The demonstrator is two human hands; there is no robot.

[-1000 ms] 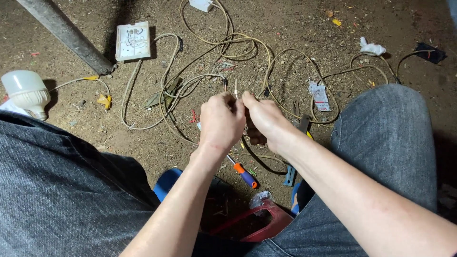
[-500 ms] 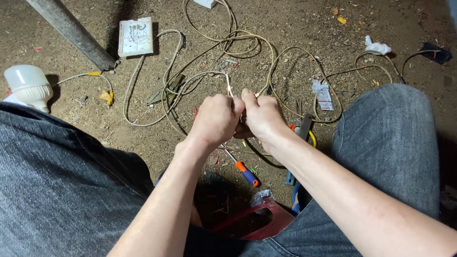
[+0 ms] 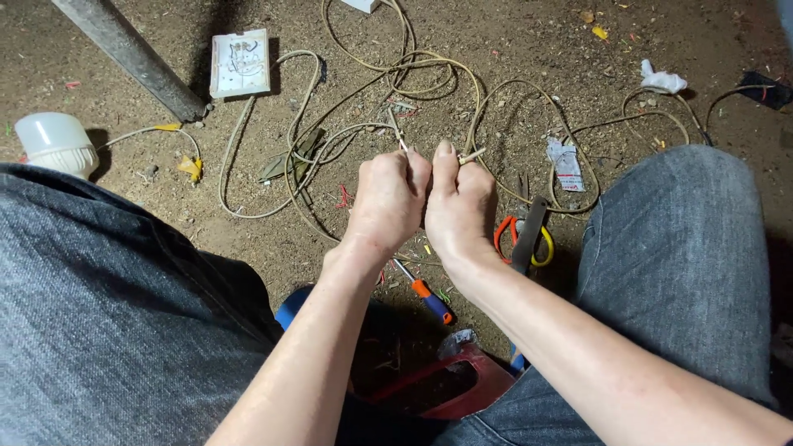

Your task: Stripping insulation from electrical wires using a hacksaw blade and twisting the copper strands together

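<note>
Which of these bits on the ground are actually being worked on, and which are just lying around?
In use:
- left hand and right hand, pressed together, gripping cream wire ends
- the tangled cream cable they lead to

Lying about:
- orange-and-blue screwdriver
- pliers with orange and yellow handles
- white switch plate
- white bulb
- grey pipe
- crumpled paper

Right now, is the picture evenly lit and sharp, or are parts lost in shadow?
Head view: light falls brightly on the two hands, left hand and right hand, and on the pale wires across the dirt; everything there looks sharp. Between the knees, dark shadow hides the ground around the red object. The right edge darkens too.
</note>
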